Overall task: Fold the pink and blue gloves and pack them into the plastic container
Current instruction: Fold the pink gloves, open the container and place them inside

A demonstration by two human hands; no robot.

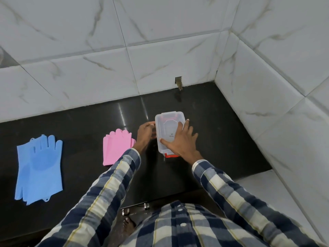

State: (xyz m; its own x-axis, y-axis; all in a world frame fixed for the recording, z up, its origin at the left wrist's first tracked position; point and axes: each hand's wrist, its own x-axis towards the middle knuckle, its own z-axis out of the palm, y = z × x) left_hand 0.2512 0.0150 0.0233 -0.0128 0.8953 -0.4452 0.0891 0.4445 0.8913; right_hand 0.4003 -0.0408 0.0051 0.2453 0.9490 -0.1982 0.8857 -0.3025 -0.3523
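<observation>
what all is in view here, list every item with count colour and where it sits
blue gloves: one stack, seemingly a pair, blue, flat on the far left of the countertop
pink gloves: one stack, count unclear, pink, mid-counter, just left of the container, partly hidden by the left sleeve
plastic container: one, clear with red clips, lid on, centre of the counter
countertop: one, glossy black
wall tiles: white marble-look, behind and to the right
drawer handle: one, metallic, below the counter edge
left hand: at the container's left side
right hand: spread flat on the lid
sleeves: two, blue and cream check
</observation>
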